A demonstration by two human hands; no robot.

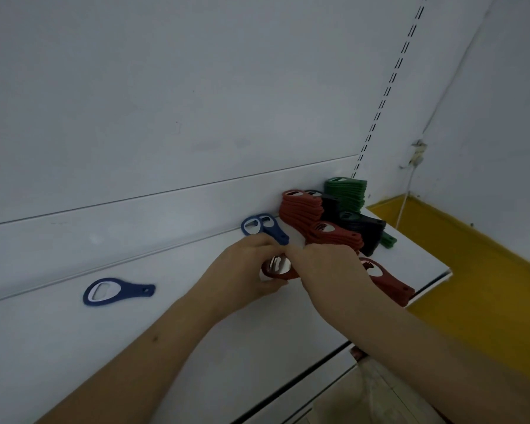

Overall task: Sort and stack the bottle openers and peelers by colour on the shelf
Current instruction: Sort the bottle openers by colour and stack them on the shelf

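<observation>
Both hands meet over the white shelf (74, 347) on a small bunch of red bottle openers (277, 267). My left hand (245, 273) grips the bunch from the left and my right hand (328, 267) grips it from the right. Red stacks (300, 209) (334, 235) stand at the back right, with dark blue stacks (364, 226) and a green stack (346, 192) beside them. More red openers (389, 284) lie by the shelf's right end. Two blue openers (263, 226) lie behind my left hand; one blue opener (117, 291) lies alone further left.
The white back panel (166, 117) rises behind the shelf, with a slotted upright (389, 87) at its right. A yellow wall band (471, 270) and a white cable (406, 200) are beyond the shelf's right end. A lower shelf edge (318, 377) shows below.
</observation>
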